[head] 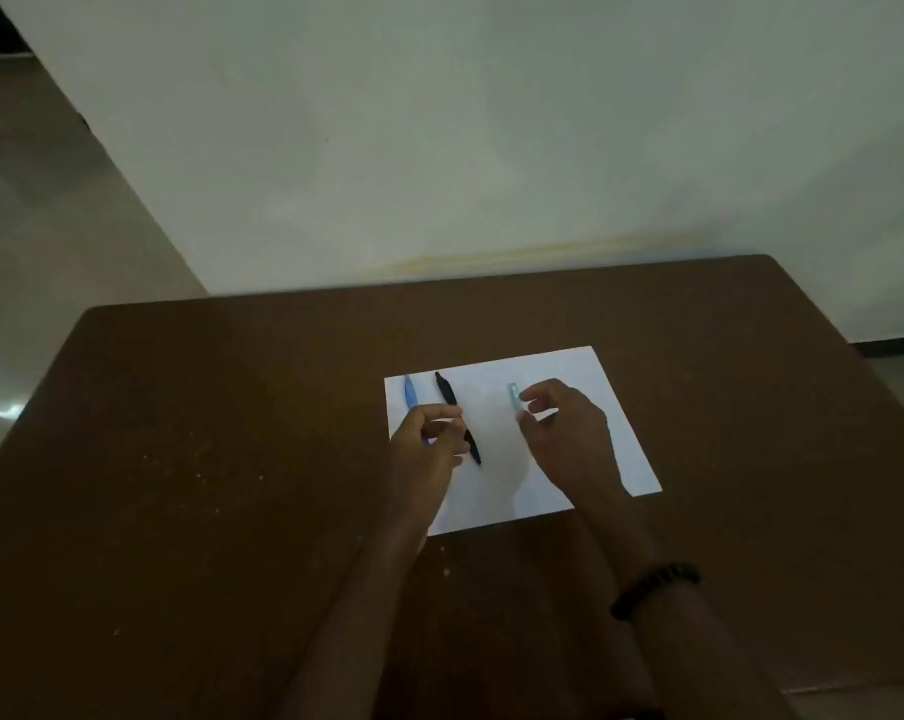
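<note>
I see right hand (pixel 564 428) pinching the pale teal plastic pen (pixel 513 396) at its near end, on white paper sheet (pixel 569 371). Light, stiff, slick barrel: I'd grip mid-barrel. Left hand (pixel 426 449) curls over blue plastic pen (pixel 409 392) and black plastic pen (pixel 445 389); can't tell if it grips either.

A brown table (pixel 179 459) stands against a pale wall (pixel 439 122), beside a glossy floor (pixel 49 226).

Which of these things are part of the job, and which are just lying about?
In hand: left hand, right hand, blue pen, black pen, small pale-blue item, white sheet.
Lying about: brown table, pale specks on it, dark bracelet on the right wrist.
</note>
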